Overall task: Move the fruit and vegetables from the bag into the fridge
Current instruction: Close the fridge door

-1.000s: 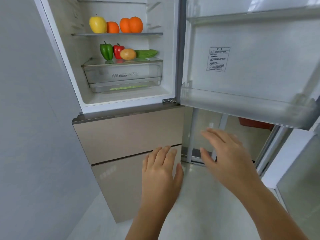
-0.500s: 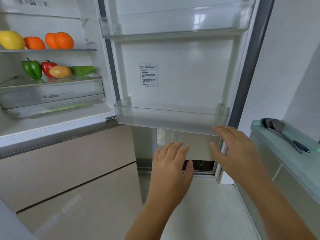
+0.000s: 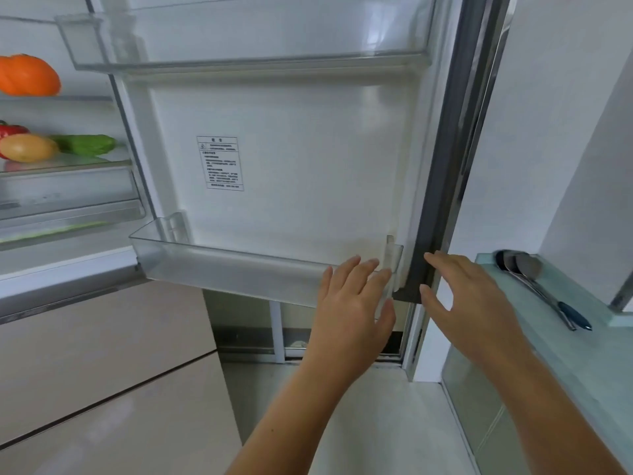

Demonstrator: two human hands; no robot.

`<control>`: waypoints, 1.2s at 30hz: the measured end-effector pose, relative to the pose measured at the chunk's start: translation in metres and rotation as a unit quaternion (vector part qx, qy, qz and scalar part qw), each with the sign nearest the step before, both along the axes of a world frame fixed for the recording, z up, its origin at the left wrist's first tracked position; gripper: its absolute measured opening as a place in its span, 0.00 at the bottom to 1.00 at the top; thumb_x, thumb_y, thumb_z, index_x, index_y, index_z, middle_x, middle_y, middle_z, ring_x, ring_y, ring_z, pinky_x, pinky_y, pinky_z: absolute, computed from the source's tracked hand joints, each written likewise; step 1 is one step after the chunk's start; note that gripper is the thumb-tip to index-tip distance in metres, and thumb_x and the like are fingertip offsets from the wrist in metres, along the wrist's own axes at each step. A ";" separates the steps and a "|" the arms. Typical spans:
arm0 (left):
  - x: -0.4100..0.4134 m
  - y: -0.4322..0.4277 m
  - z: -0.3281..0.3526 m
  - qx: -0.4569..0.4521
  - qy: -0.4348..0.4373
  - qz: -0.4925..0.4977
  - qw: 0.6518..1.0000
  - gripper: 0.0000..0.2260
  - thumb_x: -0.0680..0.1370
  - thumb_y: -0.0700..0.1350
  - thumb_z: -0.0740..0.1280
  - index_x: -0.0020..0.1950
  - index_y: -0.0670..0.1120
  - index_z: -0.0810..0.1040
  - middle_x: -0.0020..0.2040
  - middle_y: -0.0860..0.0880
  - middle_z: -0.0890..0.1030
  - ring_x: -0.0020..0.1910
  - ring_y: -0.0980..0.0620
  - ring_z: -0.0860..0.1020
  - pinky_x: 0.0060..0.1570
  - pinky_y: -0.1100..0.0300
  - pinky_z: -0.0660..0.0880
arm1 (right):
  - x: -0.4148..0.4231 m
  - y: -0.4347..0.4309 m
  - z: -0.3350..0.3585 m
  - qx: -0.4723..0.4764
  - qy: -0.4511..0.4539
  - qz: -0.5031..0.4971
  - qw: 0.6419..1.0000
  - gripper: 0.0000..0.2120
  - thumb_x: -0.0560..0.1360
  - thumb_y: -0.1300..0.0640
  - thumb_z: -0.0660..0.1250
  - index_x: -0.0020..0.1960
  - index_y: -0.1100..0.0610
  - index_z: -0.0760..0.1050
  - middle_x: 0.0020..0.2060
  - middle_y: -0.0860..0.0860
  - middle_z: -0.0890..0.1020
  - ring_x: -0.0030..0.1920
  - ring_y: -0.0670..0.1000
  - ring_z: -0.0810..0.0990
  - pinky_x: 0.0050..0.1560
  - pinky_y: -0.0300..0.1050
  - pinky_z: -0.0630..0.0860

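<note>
2 hands empty, fingers spread: left hand at the door bin's right end, right hand beside the door's edge; orange fruit and cucumber lie on the fridge shelves, bag unseen; risk judged: a hasty swing pinches fingers or knocks the bin loose.

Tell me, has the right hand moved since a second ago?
Yes. The right hand was below the door bin's middle; now it is up and right, fingertips at the door edge past the bin's end.
</note>
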State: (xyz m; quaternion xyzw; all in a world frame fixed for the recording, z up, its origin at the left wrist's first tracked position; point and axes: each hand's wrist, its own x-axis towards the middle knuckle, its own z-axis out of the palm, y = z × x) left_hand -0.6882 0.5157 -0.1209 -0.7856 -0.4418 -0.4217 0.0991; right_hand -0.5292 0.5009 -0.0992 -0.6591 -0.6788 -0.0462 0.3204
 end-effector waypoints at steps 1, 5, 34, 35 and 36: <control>0.005 0.005 -0.001 0.003 0.006 0.005 1.000 0.17 0.73 0.50 0.58 0.57 0.46 0.78 0.56 0.48 0.81 0.60 0.46 0.76 0.62 0.45 0.61 | 0.002 0.003 -0.001 0.006 0.001 0.002 1.000 0.22 0.74 0.54 0.65 0.67 0.57 0.69 0.65 0.56 0.73 0.64 0.58 0.71 0.64 0.58 0.67; 0.014 0.011 -0.005 0.019 0.006 0.002 1.000 0.16 0.73 0.50 0.59 0.56 0.47 0.79 0.53 0.50 0.82 0.58 0.48 0.77 0.63 0.43 0.58 | 0.006 0.007 -0.009 0.050 0.000 0.019 0.999 0.21 0.73 0.54 0.67 0.63 0.60 0.73 0.60 0.59 0.77 0.60 0.62 0.75 0.60 0.62 0.70; -0.134 -0.145 -0.005 -0.024 -0.008 0.043 0.999 0.20 0.74 0.52 0.59 0.61 0.44 0.75 0.63 0.46 0.76 0.66 0.46 0.69 0.64 0.47 0.58 | -0.144 -0.168 -0.017 0.147 -0.050 0.161 0.975 0.23 0.73 0.48 0.55 0.58 0.61 0.77 0.54 0.58 0.81 0.55 0.59 0.79 0.52 0.64 0.75; -0.142 -0.151 -0.005 -0.028 -0.013 0.048 0.998 0.20 0.74 0.52 0.59 0.62 0.44 0.75 0.63 0.46 0.76 0.67 0.46 0.69 0.64 0.47 0.58 | -0.151 -0.174 -0.018 0.148 -0.053 0.173 0.972 0.22 0.73 0.49 0.56 0.58 0.60 0.76 0.55 0.58 0.81 0.55 0.59 0.79 0.52 0.64 0.75; -0.151 -0.157 -0.006 -0.033 -0.018 0.053 0.998 0.21 0.74 0.52 0.59 0.62 0.44 0.74 0.64 0.47 0.75 0.67 0.46 0.68 0.65 0.46 0.58 | -0.158 -0.180 -0.018 0.149 -0.055 0.184 0.970 0.21 0.72 0.49 0.56 0.58 0.60 0.76 0.55 0.57 0.81 0.55 0.59 0.79 0.52 0.64 0.75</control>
